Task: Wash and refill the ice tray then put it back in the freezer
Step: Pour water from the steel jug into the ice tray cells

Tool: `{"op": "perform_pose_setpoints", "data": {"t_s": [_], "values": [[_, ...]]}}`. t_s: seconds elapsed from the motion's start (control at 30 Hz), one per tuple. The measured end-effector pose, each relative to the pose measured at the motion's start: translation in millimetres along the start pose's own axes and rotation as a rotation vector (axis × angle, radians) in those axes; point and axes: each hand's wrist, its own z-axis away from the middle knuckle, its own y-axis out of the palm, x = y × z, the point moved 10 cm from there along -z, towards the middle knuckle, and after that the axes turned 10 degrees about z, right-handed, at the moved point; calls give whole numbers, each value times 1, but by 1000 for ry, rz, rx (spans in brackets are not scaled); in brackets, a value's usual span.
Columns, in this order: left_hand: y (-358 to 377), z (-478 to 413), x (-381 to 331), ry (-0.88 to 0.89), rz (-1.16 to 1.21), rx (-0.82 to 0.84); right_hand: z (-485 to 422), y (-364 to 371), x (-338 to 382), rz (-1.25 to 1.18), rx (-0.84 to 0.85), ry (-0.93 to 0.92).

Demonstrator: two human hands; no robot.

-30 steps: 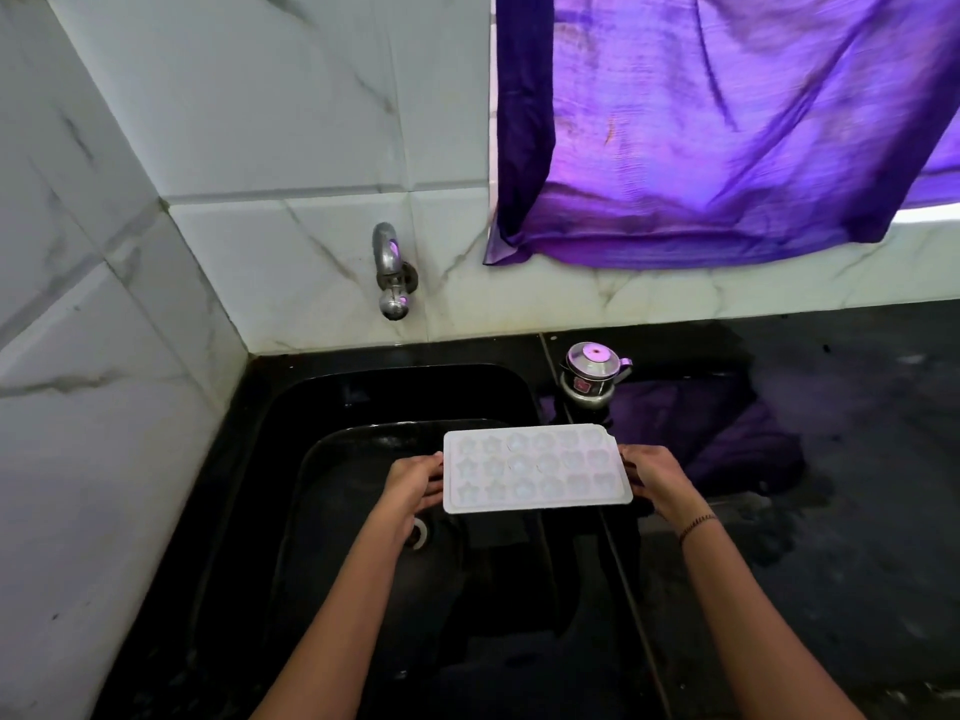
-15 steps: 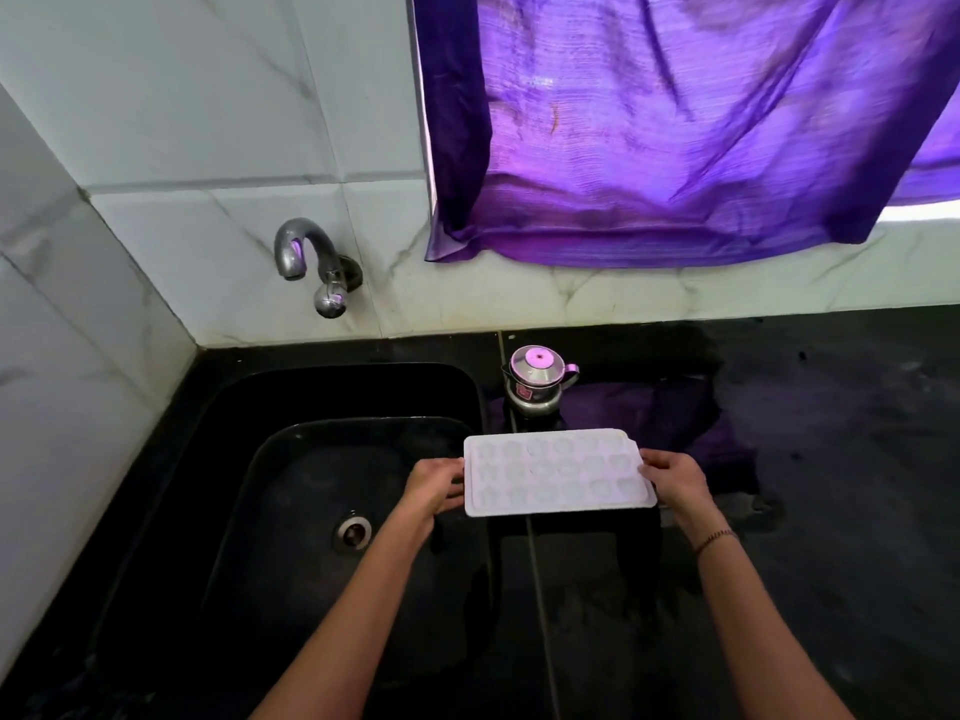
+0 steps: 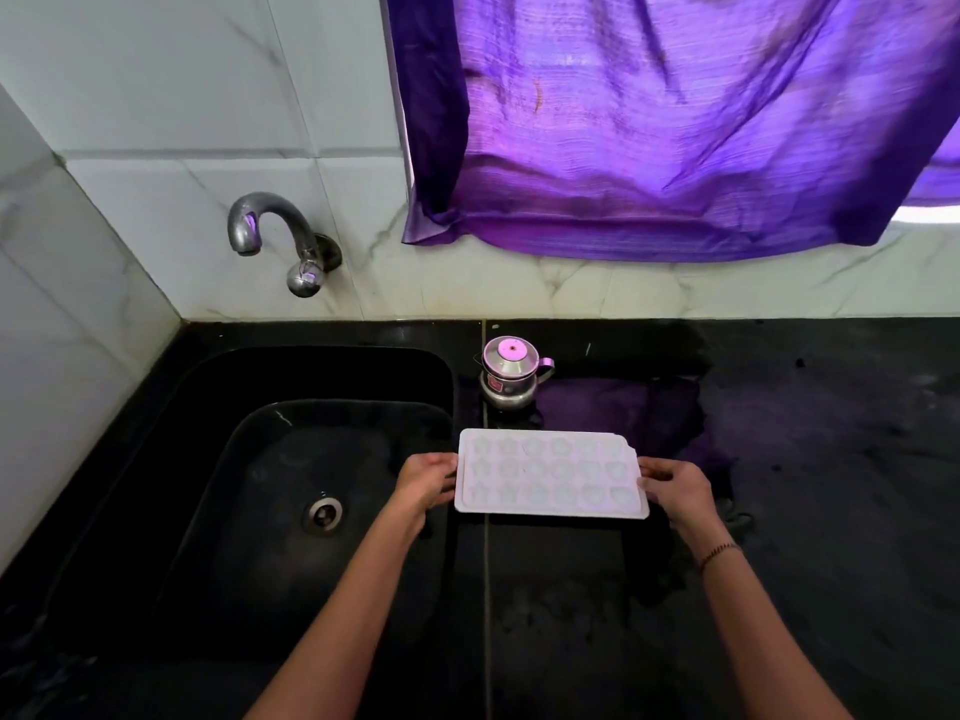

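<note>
1. Ice tray (image 3: 550,472): a white rectangular tray with three rows of shaped cavities facing up. It lies level, long side running left to right, over the black countertop (image 3: 805,485) just right of the sink (image 3: 311,371). Its left short edge is at the sink's right rim. It cannot be determined whether the tray's underside touches the countertop, or whether the cavities contain water.
2. Left hand (image 3: 423,483): grips the tray's left short edge, with the fingers curled against that edge. The forearm crosses the front right corner of the sink.
3. Right hand (image 3: 675,485): grips the tray's right short edge. The thumb lies on the top face near the corner, and the fingers curl below it. A thin bracelet (image 3: 719,552) sits on the wrist.
4. Sink: a black basin set into the countertop, with a round metal drain (image 3: 323,513) in its floor. The drain is well left of the tray.
5. Tap (image 3: 275,236): a curved metal spout mounted on the tiled wall (image 3: 182,96) above the sink's rear edge. No water stream is visible at the spout.
6. Small steel pot (image 3: 511,374): stands upright on the countertop behind the tray, near the sink's rear right corner, apart from the tray.
7. Purple curtain (image 3: 675,122): hangs against the wall above the countertop. Its reflection shows on the countertop surface behind the tray.
</note>
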Motion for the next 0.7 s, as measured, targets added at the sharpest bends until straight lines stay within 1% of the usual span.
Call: {"op": "perform_pose_setpoints", "data": {"t_s": [0.13, 0.2, 0.27, 0.3, 0.33, 0.37, 0.43, 0.53, 0.7], "values": [[-1, -3, 1, 12, 0, -26, -4, 0, 1, 28, 12, -31], [-3, -4, 2, 2, -4, -39, -6, -4, 2, 121, -8, -57], [-13, -7, 0, 33, -42, -103, -5, -23, 14, 252, -140, -105], [-19, -9, -5, 73, -67, -152, -3, -35, 26, 268, -227, -136], [-24, -11, -11, 116, -73, -187, 0, -43, 39, 245, -291, -178], [-24, -13, -19, 151, -59, -204, -1, -46, 53, 195, -317, -222], [-13, -18, -39, 212, -19, -189, -11, -33, 78, 28, -273, -274], [16, -32, -66, 259, 42, -144, -35, 7, 109, -180, -150, -236], [60, -67, -83, 166, 140, -111, -70, 68, 147, -180, -41, -167]]}}
